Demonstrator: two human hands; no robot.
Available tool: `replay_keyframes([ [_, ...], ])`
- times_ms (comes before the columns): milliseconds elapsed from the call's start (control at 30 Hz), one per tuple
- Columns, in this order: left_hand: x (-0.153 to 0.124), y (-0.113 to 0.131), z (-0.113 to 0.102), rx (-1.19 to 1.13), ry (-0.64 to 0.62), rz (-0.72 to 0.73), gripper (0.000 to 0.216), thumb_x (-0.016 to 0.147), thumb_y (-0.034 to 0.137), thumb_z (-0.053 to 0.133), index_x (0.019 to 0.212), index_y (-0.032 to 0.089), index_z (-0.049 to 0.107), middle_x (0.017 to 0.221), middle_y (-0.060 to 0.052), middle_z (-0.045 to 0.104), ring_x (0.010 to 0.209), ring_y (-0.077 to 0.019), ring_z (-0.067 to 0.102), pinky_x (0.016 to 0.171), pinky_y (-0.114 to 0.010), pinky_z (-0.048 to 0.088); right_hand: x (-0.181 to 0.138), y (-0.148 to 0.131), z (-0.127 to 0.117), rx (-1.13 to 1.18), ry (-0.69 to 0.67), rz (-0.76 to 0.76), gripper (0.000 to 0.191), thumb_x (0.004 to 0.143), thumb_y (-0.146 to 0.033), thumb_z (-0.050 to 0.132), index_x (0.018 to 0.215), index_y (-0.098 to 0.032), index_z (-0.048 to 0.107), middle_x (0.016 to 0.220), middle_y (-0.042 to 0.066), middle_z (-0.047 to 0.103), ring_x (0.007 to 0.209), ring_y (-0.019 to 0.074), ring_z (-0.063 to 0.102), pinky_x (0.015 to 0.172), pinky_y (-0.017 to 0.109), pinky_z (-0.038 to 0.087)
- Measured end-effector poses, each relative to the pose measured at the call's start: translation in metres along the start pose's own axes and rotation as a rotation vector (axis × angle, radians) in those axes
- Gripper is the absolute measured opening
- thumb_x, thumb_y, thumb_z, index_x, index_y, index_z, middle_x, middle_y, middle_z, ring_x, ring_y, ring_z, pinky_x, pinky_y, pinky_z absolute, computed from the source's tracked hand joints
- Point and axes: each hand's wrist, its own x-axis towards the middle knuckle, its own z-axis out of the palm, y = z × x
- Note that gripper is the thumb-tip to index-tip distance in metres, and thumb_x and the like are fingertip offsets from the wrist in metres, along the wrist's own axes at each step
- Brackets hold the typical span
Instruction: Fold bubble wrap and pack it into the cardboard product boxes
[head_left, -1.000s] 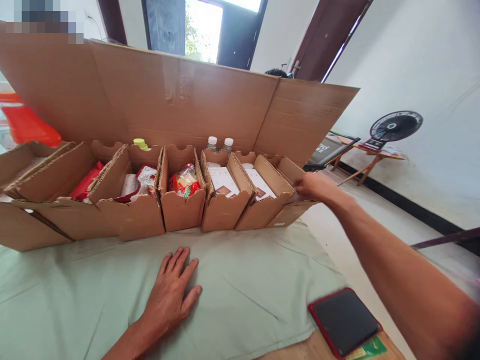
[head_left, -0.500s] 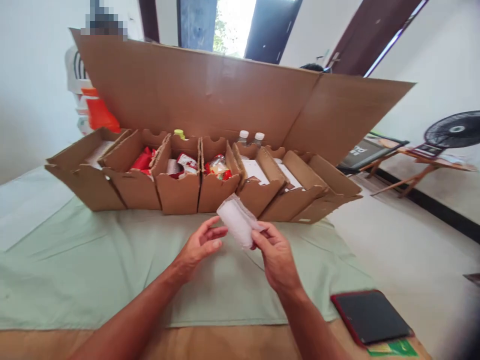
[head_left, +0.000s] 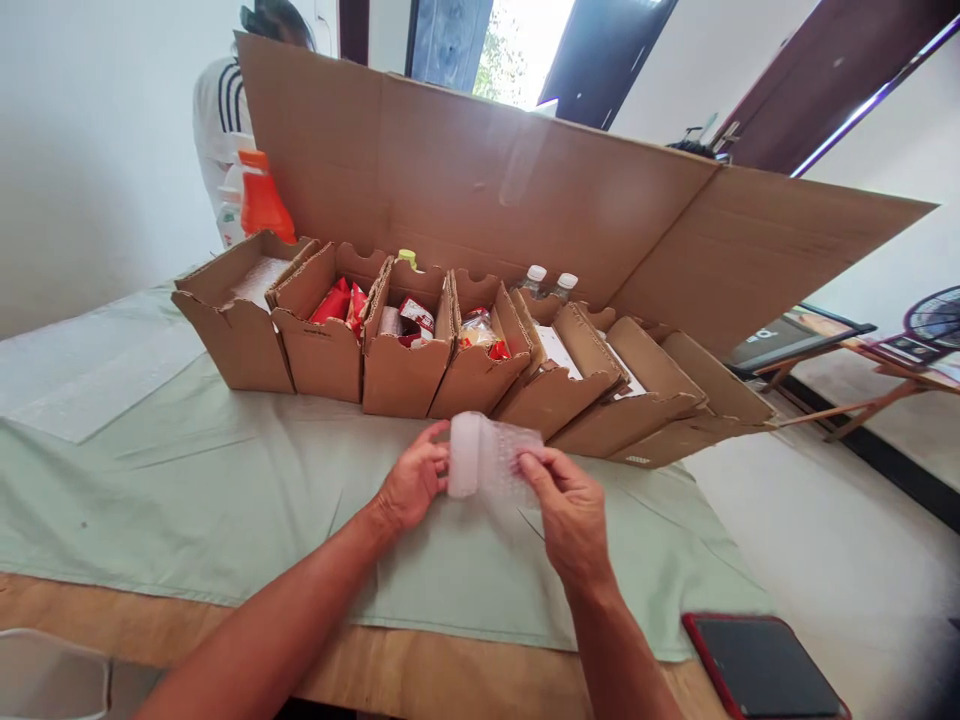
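Note:
A small roll of bubble wrap [head_left: 466,455] is held in front of me above the green cloth, with a clear flap of it pulled out to the right. My right hand [head_left: 574,510] pinches the free end of this flap between thumb and fingers. At the roll's left side is my left hand [head_left: 415,480], its fingers curled against the wrap and partly hidden behind it. Just beyond both hands stands a row of cardboard bins; the nearest one [head_left: 480,382] contains clear and red packets [head_left: 480,332].
Other bins hold bubble wrap [head_left: 259,282], red packets [head_left: 332,302] and white boxes [head_left: 559,352]. Behind them rises a tall cardboard panel [head_left: 450,170]. An orange bottle [head_left: 262,205] stands at the back left, near a person [head_left: 217,110]. A dark tablet with a red case [head_left: 765,665] lies front right.
The wrap's flap has opened out to the right of the roll. My left hand has come up against the roll, from being apart. The view has turned left and tilted.

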Motion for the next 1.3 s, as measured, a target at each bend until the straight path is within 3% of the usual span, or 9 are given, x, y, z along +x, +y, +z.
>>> replay_keyframes([
  [233, 0.001, 0.008, -0.003, -0.068, 0.014, -0.027, 0.086, 0.07, 0.086, 0.058, 0.128, 0.023, 0.055, 0.129, -0.015, 0.064, 0.11, -0.0304, 0.066, 0.084, -0.044, 0.055, 0.005, -0.034, -0.03, 0.181, 0.264, -0.016, 0.024, 0.072, -0.044, 0.078, 0.078, -0.021, 0.074, 0.07, -0.001, 0.063, 0.064, 0.0128, 0.052, 0.061, 0.025, 0.042],
  [400, 0.0, -0.003, -0.001, 0.134, 0.035, -0.066, 0.076, 0.057, 0.058, 0.084, 0.118, 0.02, 0.061, 0.106, -0.01, 0.071, 0.087, -0.0232, 0.068, 0.076, -0.036, 0.054, -0.001, -0.046, -0.032, 0.195, 0.182, 0.027, 0.026, 0.071, -0.047, 0.077, 0.074, -0.021, 0.071, 0.068, 0.0, 0.062, 0.063, 0.0129, 0.051, 0.06, 0.026, 0.042],
  [533, 0.002, 0.0, -0.011, 0.392, 0.094, -0.051, 0.051, 0.06, 0.05, 0.075, 0.097, 0.016, 0.065, 0.082, -0.004, 0.069, 0.069, -0.0174, 0.062, 0.066, -0.028, 0.046, -0.004, -0.028, -0.053, 0.086, 0.19, 0.045, 0.034, 0.077, -0.055, 0.068, 0.076, -0.021, 0.067, 0.069, 0.0, 0.062, 0.063, 0.0138, 0.052, 0.061, 0.027, 0.044],
  [733, 0.0, 0.026, -0.032, 0.866, 0.078, -0.023, 0.06, 0.055, 0.028, 0.068, 0.115, 0.02, 0.069, 0.064, 0.006, 0.059, 0.058, -0.0161, 0.051, 0.056, -0.025, 0.032, -0.015, 0.032, -0.096, -0.188, 0.103, 0.102, 0.033, 0.068, -0.052, 0.071, 0.062, -0.02, 0.067, 0.053, -0.001, 0.058, 0.05, 0.0143, 0.05, 0.049, 0.027, 0.039],
  [867, -0.001, 0.031, -0.038, 1.296, 0.061, -0.085, 0.075, 0.062, 0.034, 0.065, 0.134, 0.014, 0.063, 0.06, 0.004, 0.053, 0.06, -0.0208, 0.052, 0.058, -0.028, 0.029, -0.008, 0.038, -0.129, -0.387, 0.159, 0.068, 0.032, 0.067, -0.049, 0.068, 0.075, -0.019, 0.074, 0.061, 0.003, 0.069, 0.055, 0.0193, 0.061, 0.056, 0.031, 0.046],
  [1033, 0.003, 0.03, -0.038, 1.679, 0.012, -0.176, 0.071, 0.084, 0.045, 0.045, 0.146, 0.011, 0.052, 0.069, -0.001, 0.055, 0.069, -0.0242, 0.057, 0.061, -0.03, 0.031, 0.075, -0.021, -0.169, -0.626, 0.265, -0.085, 0.03, 0.083, -0.04, 0.06, 0.1, -0.02, 0.076, 0.094, 0.007, 0.078, 0.084, 0.0225, 0.069, 0.079, 0.034, 0.051],
  [1067, 0.003, 0.03, -0.038, 1.693, 0.012, -0.183, 0.068, 0.085, 0.044, 0.043, 0.145, 0.012, 0.052, 0.07, -0.001, 0.055, 0.069, -0.0238, 0.057, 0.061, -0.029, 0.031, 0.101, -0.034, -0.171, -0.848, 0.238, -0.135, 0.032, 0.09, -0.036, 0.053, 0.106, -0.02, 0.075, 0.101, 0.007, 0.078, 0.09, 0.0228, 0.07, 0.082, 0.033, 0.051],
  [1100, 0.004, 0.03, -0.038, 1.701, 0.015, -0.189, 0.067, 0.086, 0.042, 0.043, 0.145, 0.013, 0.053, 0.07, -0.001, 0.055, 0.07, -0.0236, 0.058, 0.061, -0.029, 0.031, 0.129, -0.044, -0.169, -1.08, 0.17, -0.142, 0.034, 0.094, -0.03, 0.046, 0.113, -0.021, 0.074, 0.108, 0.007, 0.078, 0.097, 0.0231, 0.07, 0.086, 0.034, 0.051],
  [1300, 0.006, 0.027, -0.038, 1.691, 0.041, -0.232, 0.059, 0.086, 0.039, 0.046, 0.14, 0.017, 0.058, 0.07, 0.0, 0.056, 0.071, -0.0223, 0.058, 0.064, -0.028, 0.035, 0.268, -0.043, -0.125, -1.36, -0.142, -0.012, 0.023, 0.092, -0.018, 0.063, 0.112, -0.02, 0.074, 0.12, 0.01, 0.074, 0.114, 0.0267, 0.067, 0.095, 0.039, 0.052],
])
